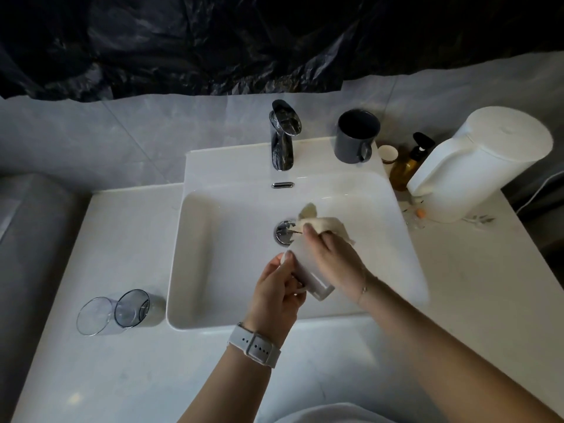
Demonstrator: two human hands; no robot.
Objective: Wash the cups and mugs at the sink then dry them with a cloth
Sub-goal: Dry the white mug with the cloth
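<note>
Here, over the sink (pixel 195 254), the left hand (pixel 276 293) grips the white mug (pixel 308 270) by its handle, tilted with the mouth toward 12 o'clock, probably so drips fall into the basin. The right hand (pixel 331 257) presses a cream cloth (pixel 320 222) against the mug's rim and side, fingers curled round it; drying, by my reading. A grey mug (pixel 355 135) stands at 1 o'clock beside the tap (pixel 282 135). Two clear cups (pixel 117 309) lie on their sides at 9 o'clock, likely draining. No readable writing anywhere.
</note>
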